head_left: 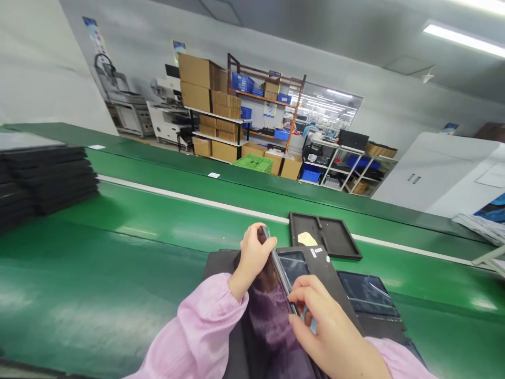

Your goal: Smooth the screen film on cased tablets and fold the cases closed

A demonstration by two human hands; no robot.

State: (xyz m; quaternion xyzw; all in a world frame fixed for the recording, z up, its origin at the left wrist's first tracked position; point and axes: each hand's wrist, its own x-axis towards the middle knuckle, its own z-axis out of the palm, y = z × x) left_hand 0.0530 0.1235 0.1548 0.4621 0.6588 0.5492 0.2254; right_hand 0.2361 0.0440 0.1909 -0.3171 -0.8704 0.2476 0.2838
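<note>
A dark, glossy tablet (272, 310) stands tilted on its edge in front of me, its screen reflecting pink sleeves. My left hand (254, 250) is closed around its far upper corner. Along the right edge, my right hand (315, 310) pinches the rim between thumb and curled fingers; its fingertips are partly hidden. Beneath lies a black foam tray (339, 297) with small white labels. In that tray, just right of the tablet, a second dark screen (294, 263) shows, partly covered by my right hand.
On the green conveyor belt (138, 295) stands a stack of black trays (51, 179) at the left. A black two-compartment tray (341, 239) holding a yellowish paper (306, 239) lies beyond my hands. Another dark tablet (369, 295) rests at the right. Shelves with cardboard boxes (197, 84) stand behind.
</note>
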